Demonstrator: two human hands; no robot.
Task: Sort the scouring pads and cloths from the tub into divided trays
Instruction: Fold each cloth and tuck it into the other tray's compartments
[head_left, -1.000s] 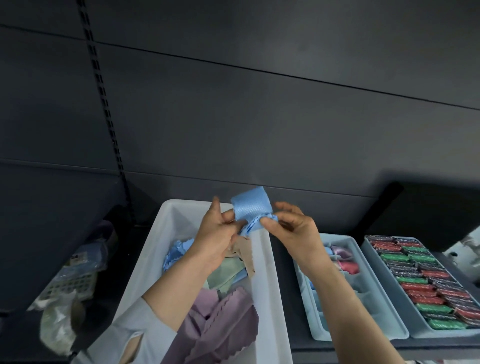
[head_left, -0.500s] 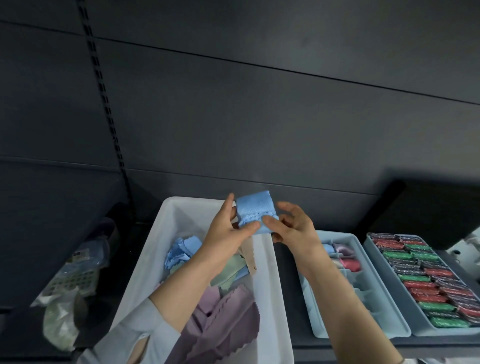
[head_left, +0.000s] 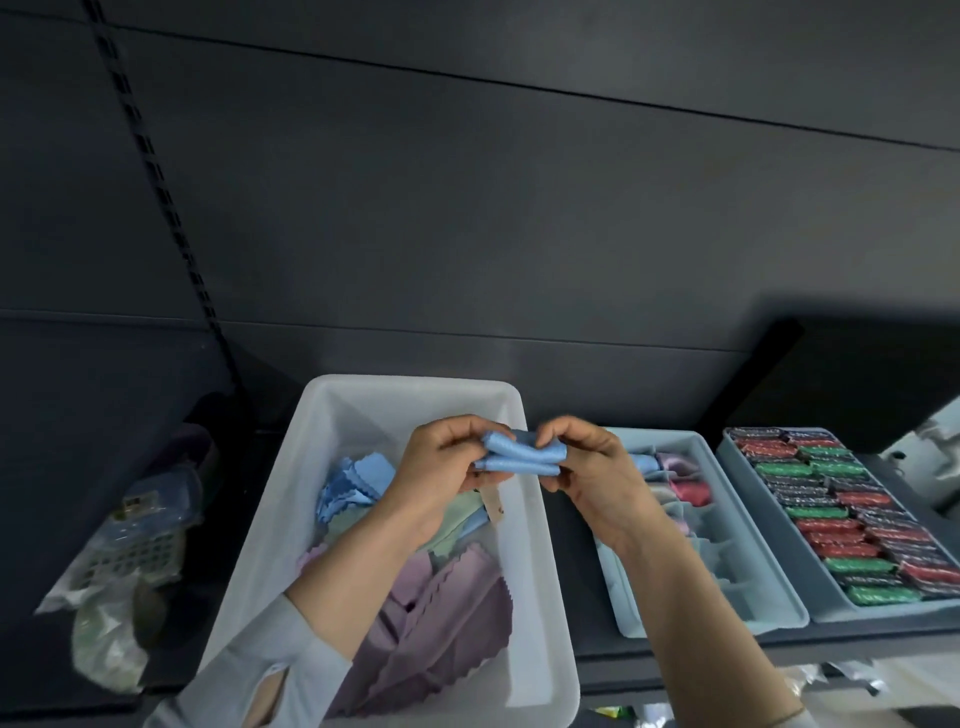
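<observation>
Folded down since 0.5 s ago: blue cloth (head_left: 521, 457), then upright, now a flat roll held level over the far right rim of white tub (head_left: 535, 551). Tub w/ loose blue, green and purple cloths (head_left: 447, 618). Just right, divided tray (head_left: 737, 587) w/ blue, pink, red pieces in far slots; beyond it, second tray (head_left: 826, 587) packed w/ red, green, dark pads. Left hand (head_left: 441, 462) and right hand (head_left: 587, 462): each grip pinching one end of blue cloth. Bags (head_left: 114, 561) at left too blurred to identify.
</observation>
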